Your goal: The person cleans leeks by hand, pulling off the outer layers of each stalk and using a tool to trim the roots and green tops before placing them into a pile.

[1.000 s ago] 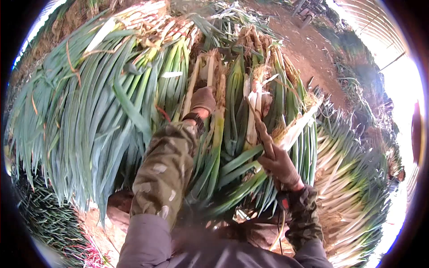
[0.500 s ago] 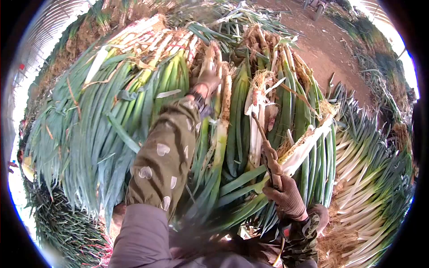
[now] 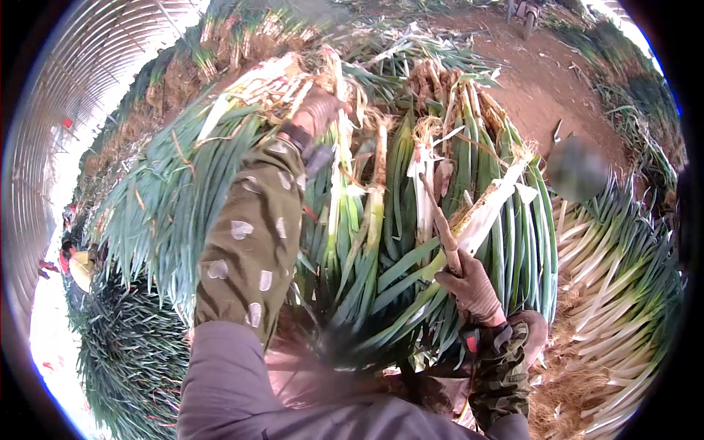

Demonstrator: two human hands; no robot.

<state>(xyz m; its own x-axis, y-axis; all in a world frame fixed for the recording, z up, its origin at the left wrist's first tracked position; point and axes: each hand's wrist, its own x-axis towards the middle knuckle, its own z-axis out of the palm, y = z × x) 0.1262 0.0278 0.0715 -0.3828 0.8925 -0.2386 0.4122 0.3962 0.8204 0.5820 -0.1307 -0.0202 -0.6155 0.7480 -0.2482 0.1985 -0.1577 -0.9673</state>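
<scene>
A heap of long green onions [image 3: 198, 183] lies in front of me, root ends away from me and leaves toward me. My left hand [image 3: 317, 114] reaches far across the heap, its fingers closed about a green onion [image 3: 339, 169] near the root end; the fingertips are partly hidden. Close to my body, my right hand [image 3: 473, 290], in a ribbed brown glove, is wrapped round a slender brown tool [image 3: 442, 224] with a tapering tip. Beside this tool a thick white-stemmed onion [image 3: 490, 209] lies slanted across the others.
Rows of cleaned onions [image 3: 601, 286] with white stems lie on the right. Dark green leaves [image 3: 132, 352] fill the lower left. More onions [image 3: 227, 40] are stacked at the back, near bare soil [image 3: 528, 95]. A wheel [image 3: 529, 22] shows at the top, and a ribbed wall [image 3: 66, 95] curves up the left.
My left hand has moved up and slightly left, toward the root ends, and a pale stalk now shows below it. My right hand keeps its hold on the tool. The view has shifted.
</scene>
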